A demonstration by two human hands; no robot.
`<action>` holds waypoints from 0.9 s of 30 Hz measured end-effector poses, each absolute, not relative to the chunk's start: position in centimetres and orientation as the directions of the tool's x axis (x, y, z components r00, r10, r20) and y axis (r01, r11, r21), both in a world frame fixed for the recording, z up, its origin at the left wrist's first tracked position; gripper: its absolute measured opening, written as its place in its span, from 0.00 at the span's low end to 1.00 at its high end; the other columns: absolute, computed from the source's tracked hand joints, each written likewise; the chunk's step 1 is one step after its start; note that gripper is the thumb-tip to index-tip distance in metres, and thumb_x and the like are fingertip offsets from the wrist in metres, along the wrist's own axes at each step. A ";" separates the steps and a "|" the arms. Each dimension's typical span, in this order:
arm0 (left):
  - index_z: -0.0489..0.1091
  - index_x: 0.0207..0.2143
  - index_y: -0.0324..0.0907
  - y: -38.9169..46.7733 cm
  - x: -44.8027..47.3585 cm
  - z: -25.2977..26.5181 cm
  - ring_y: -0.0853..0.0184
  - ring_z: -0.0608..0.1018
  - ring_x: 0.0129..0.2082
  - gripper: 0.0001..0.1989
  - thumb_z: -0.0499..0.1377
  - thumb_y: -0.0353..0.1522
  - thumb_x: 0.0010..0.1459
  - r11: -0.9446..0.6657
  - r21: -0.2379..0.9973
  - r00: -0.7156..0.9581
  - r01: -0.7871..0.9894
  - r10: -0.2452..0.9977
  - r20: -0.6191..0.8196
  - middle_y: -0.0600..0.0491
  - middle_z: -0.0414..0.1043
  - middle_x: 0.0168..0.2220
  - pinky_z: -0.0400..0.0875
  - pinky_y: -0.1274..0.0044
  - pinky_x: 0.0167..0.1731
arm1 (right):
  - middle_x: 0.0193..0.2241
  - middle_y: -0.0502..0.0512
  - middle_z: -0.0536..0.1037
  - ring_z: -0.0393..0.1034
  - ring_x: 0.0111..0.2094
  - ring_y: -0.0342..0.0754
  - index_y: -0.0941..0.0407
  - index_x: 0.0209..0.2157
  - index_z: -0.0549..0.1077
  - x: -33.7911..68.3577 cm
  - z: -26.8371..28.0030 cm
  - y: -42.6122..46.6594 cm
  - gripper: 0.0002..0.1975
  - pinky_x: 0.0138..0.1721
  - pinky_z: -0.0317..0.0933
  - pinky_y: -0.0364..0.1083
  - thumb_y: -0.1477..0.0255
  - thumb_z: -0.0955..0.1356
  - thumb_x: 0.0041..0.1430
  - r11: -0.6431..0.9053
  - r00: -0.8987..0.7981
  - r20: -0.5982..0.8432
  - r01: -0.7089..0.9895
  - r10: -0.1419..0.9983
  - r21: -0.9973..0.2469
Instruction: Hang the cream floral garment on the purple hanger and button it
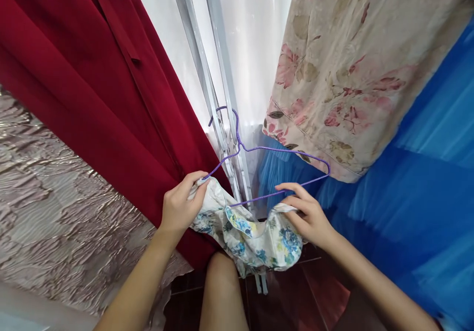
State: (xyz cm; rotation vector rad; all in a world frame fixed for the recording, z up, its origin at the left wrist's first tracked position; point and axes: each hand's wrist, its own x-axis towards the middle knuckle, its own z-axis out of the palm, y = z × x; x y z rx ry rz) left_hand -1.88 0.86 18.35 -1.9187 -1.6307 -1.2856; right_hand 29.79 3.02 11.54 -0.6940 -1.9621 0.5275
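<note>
A white garment with blue and yellow flowers [255, 244] hangs between my two hands. My left hand [182, 200] pinches its left shoulder together with the left arm of a purple wire hanger [285, 149], whose end is inside the cloth. My right hand [301, 215] grips the garment's other shoulder between thumb and fingers, while its index finger lies over the hanger's bottom bar. The right end of the hanger sticks out bare, beyond the cloth. Its hook curves up by the pale metal poles.
Pale metal poles [218, 64] stand behind the hanger. A red cloth [122, 89] and a textured pinkish fabric [81, 222] hang at left. On the right are a beige floral garment [333, 79] and blue tulle [418, 197]. Dark red tiles [289, 296] cover the floor.
</note>
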 end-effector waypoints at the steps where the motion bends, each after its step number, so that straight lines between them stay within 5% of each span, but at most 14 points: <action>1: 0.77 0.45 0.44 0.9 -2.2 18.1 0.67 0.82 0.37 0.12 0.60 0.38 0.64 -0.326 0.277 -0.037 0.904 0.586 0.809 0.54 0.81 0.41 0.76 0.77 0.46 | 0.55 0.62 0.71 0.73 0.50 0.55 0.54 0.37 0.78 30.4 11.1 2.9 0.10 0.48 0.66 0.52 0.78 0.65 0.63 0.755 -0.292 0.696 0.283 0.656 -0.592; 5: 0.79 0.45 0.42 1.3 -2.9 17.7 0.65 0.83 0.39 0.12 0.59 0.37 0.64 -0.408 0.202 0.047 0.890 0.524 0.850 0.52 0.82 0.42 0.78 0.73 0.49 | 0.56 0.61 0.72 0.67 0.58 0.60 0.53 0.35 0.79 32.7 10.5 3.5 0.06 0.58 0.61 0.58 0.75 0.68 0.62 0.696 0.100 0.802 0.443 0.588 -0.566; 9: 0.79 0.44 0.42 1.6 -2.8 17.7 0.65 0.83 0.39 0.11 0.61 0.36 0.64 -0.432 0.172 0.079 0.886 0.505 0.860 0.52 0.82 0.42 0.78 0.73 0.48 | 0.61 0.58 0.69 0.64 0.62 0.62 0.55 0.24 0.74 34.3 12.9 5.4 0.12 0.61 0.58 0.56 0.69 0.69 0.63 0.633 0.140 0.776 0.500 0.614 -0.591; 12: 0.80 0.44 0.43 1.5 -2.7 17.7 0.64 0.83 0.39 0.10 0.61 0.36 0.63 -0.410 0.183 0.059 0.893 0.511 0.857 0.52 0.82 0.42 0.78 0.73 0.48 | 0.41 0.56 0.80 0.76 0.45 0.59 0.55 0.25 0.74 35.2 14.7 6.5 0.15 0.42 0.68 0.50 0.64 0.67 0.65 0.553 0.029 0.677 0.552 0.735 -0.624; 15: 0.80 0.44 0.44 1.5 -2.8 17.5 0.63 0.83 0.40 0.12 0.61 0.38 0.64 -0.371 0.213 0.025 0.904 0.543 0.839 0.52 0.82 0.42 0.77 0.73 0.50 | 0.21 0.49 0.72 0.70 0.25 0.50 0.55 0.26 0.74 36.0 15.1 6.6 0.17 0.24 0.59 0.44 0.61 0.67 0.66 0.483 -0.014 0.582 0.573 0.813 -0.662; 21: 0.80 0.44 0.43 1.7 -3.0 16.6 0.63 0.83 0.42 0.14 0.59 0.40 0.65 -0.354 0.220 0.029 0.909 0.580 0.814 0.52 0.82 0.43 0.77 0.74 0.50 | 0.51 0.61 0.76 0.72 0.53 0.59 0.54 0.34 0.79 36.0 15.5 4.7 0.05 0.52 0.64 0.53 0.72 0.68 0.62 0.721 0.026 0.854 0.523 0.520 -0.454; 24: 0.80 0.44 0.43 1.2 -3.2 17.0 0.64 0.83 0.42 0.14 0.59 0.40 0.65 -0.356 0.215 0.034 0.909 0.580 0.814 0.52 0.82 0.43 0.76 0.74 0.50 | 0.39 0.57 0.81 0.76 0.38 0.51 0.54 0.35 0.80 36.1 15.7 4.7 0.06 0.38 0.66 0.47 0.75 0.69 0.61 0.678 0.092 0.842 0.550 0.531 -0.488; 27: 0.78 0.47 0.42 0.3 -3.6 18.0 0.64 0.82 0.44 0.14 0.57 0.38 0.66 -0.371 0.223 0.061 0.901 0.619 0.783 0.52 0.81 0.45 0.75 0.75 0.51 | 0.23 0.52 0.76 0.67 0.22 0.44 0.55 0.32 0.79 36.9 15.8 5.9 0.05 0.22 0.57 0.43 0.72 0.70 0.62 0.611 0.183 0.788 0.538 0.588 -0.580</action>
